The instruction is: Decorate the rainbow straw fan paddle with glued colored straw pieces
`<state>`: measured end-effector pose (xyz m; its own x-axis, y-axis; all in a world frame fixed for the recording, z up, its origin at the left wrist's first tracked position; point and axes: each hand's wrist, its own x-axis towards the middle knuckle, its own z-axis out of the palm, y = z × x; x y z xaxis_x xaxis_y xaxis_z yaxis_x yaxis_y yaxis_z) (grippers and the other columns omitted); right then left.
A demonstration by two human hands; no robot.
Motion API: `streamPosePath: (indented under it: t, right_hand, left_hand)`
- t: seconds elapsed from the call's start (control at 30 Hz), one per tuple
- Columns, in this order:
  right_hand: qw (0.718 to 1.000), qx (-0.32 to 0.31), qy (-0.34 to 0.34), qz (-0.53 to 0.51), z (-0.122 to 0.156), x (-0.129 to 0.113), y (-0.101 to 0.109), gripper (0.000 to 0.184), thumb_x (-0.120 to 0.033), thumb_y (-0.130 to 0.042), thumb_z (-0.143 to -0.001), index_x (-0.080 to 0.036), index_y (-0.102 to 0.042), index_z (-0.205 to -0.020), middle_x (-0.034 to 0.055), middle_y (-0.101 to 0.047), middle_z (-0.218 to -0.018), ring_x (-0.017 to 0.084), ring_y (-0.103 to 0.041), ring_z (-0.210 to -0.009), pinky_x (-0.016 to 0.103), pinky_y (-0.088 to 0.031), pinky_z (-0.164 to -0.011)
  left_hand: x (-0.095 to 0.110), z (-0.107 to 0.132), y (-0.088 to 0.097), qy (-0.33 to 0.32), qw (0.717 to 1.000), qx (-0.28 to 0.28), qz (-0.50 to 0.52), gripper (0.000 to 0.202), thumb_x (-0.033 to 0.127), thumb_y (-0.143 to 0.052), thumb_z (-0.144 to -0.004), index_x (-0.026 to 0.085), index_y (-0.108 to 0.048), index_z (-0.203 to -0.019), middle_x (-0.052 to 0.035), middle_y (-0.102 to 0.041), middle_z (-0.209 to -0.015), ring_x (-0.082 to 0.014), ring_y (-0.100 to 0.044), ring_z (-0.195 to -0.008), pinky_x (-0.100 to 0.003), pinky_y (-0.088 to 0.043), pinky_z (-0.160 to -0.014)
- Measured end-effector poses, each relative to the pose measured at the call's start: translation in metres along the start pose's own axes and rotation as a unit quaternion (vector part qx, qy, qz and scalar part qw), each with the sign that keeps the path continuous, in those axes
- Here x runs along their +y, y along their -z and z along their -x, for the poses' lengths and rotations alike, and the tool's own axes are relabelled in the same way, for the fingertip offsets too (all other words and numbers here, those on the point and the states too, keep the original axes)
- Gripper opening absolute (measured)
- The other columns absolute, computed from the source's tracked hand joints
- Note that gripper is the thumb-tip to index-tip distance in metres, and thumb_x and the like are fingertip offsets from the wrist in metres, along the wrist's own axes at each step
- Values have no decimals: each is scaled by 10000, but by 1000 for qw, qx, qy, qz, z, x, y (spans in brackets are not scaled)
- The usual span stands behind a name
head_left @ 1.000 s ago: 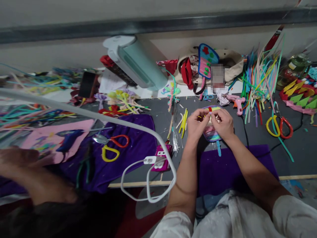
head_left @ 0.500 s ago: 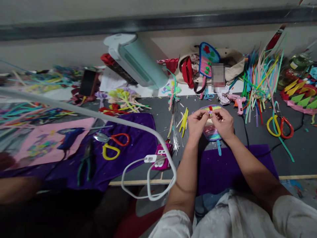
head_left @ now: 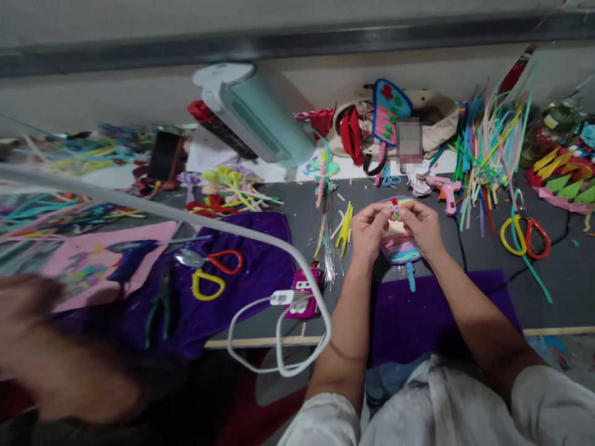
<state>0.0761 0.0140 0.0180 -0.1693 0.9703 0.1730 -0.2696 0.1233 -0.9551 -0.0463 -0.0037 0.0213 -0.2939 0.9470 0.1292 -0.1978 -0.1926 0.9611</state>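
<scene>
My left hand (head_left: 370, 230) and my right hand (head_left: 422, 230) face each other, both closed in a pinch. Between their fingertips is a small purple pipe cleaner piece (head_left: 394, 209) with specks of green and orange; its exact shape is too small to tell. Right under the hands lies a striped pipe cleaner panel (head_left: 400, 246) in pink, purple and blue, with yellow at its top and a blue tab at its lower end. My fingers partly cover it. Left of my left hand are yellow pipe cleaner pieces (head_left: 344, 230).
A pink glue gun (head_left: 447, 192) and scissors (head_left: 526, 236) lie on the right. A white cable (head_left: 297, 260) arches over a pink power strip (head_left: 304, 294). At left, a co-worker's blurred arm (head_left: 69, 353) reaches near a blue glue gun (head_left: 132, 257) and pliers (head_left: 160, 310).
My fingertips have shifted slightly, showing more of the small piece and the panel beneath. The co-worker's arm has come farther into view at the lower left, over the pink sheet's edge.
</scene>
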Motion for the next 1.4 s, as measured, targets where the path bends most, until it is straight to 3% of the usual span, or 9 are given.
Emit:
streamPosePath:
  t: [0.17,0.5,0.7,0.83,1.13,1.27,1.4]
  right_hand:
    - [999,13,-25,17,1,-3,0,271,-475,-704,-827,-215,-654,-769,-1,-667,-742,135,-580,-681,271,-472,-654]
    - [997,25,8,66,0,-2,3,225,-422,-679,-838,-210,-672,-764,-3,-670,-736,139,-572,-692,290,-467,-713]
    - [995,31,-40,87,-12,-7,28,310,-508,-731,-768,-202,-683,-794,-19,-632,-689,113,-494,-611,254,-392,-587]
    - [992,-21,-80,97,-17,-8,42,344,-523,-771,-709,-192,-677,-731,-14,-631,-670,102,-464,-584,248,-361,-559]
    - [977,-79,-104,167,-16,-3,43,275,-453,-730,-700,-182,-686,-716,-19,-624,-643,112,-489,-594,256,-386,-603]
    - [959,-67,-77,264,-16,8,43,234,-416,-640,-738,-187,-681,-716,-5,-643,-651,137,-527,-604,267,-406,-615]
    - [906,-61,-86,409,-16,9,44,229,-390,-613,-788,-192,-720,-751,12,-687,-693,162,-580,-654,266,-412,-639]
  left_hand:
    - [2,0,-1,23,1000,1,17,279,434,-822,-707,169,-740,-733,8,-652,-602,-64,-457,-485,-196,-356,-485]
    - [-1,-2,-1,24,1000,7,4,240,399,-788,-722,166,-740,-755,11,-655,-617,-65,-440,-486,-203,-337,-490]
    - [-2,-2,9,29,995,-54,-80,235,395,-711,-818,165,-727,-771,-3,-676,-685,-92,-501,-585,-222,-389,-587]
    - [-5,-5,12,-8,983,-111,-145,261,403,-659,-872,173,-698,-757,-30,-713,-794,-149,-612,-764,-263,-468,-755]
    - [-18,-13,14,-38,967,-152,-201,271,393,-621,-877,169,-684,-739,-29,-697,-770,-181,-624,-785,-299,-472,-776]
    - [-26,-17,19,-17,974,-97,-202,171,310,-638,-830,164,-720,-796,-33,-726,-796,-177,-634,-769,-290,-479,-746]
    - [-35,-23,28,26,982,-1,-188,150,258,-627,-810,161,-732,-858,-36,-734,-806,-164,-636,-731,-277,-496,-715]
